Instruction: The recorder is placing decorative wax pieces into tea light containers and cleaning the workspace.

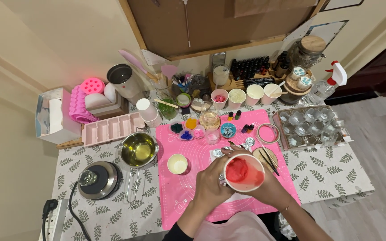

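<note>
**Two hands hold a cup of red stuff**

A white paper cup [244,172] with red stuff inside sits over the pink mat [179,196]. The left hand [211,180] wraps around one side of it. The right hand [271,185] grips the other side. Just beside them is a small cup of cream wax [177,164]. A metal pot [138,149] with yellow liquid stands near.
</note>
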